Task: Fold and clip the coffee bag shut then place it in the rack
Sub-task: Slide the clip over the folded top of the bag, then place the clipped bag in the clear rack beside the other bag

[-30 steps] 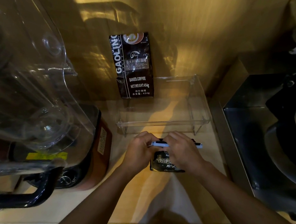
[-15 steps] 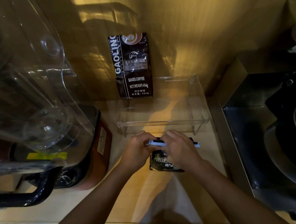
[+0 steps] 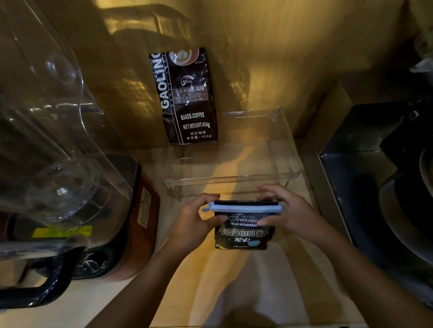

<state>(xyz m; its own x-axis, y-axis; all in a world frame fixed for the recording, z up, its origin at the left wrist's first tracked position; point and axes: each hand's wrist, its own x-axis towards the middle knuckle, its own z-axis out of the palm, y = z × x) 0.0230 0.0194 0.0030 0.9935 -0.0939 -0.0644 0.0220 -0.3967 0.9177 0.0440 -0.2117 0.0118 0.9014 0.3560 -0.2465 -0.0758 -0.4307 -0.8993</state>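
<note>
Looking down from the head camera: the left hand and right hand pinch opposite ends of a small black coffee bag above the counter, its folded top held by a pale blue clip running left to right. A clear rack stands just beyond, farther away; both hands look equally near it.

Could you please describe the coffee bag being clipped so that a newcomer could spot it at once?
Start at the clear acrylic rack on the wooden counter. Just in front of it, both hands hold a small black coffee bag. Unlike the taller GAOLING bag standing in the rack, it reads BLUE MOUNTAIN and has a pale blue clip across its top.
</note>
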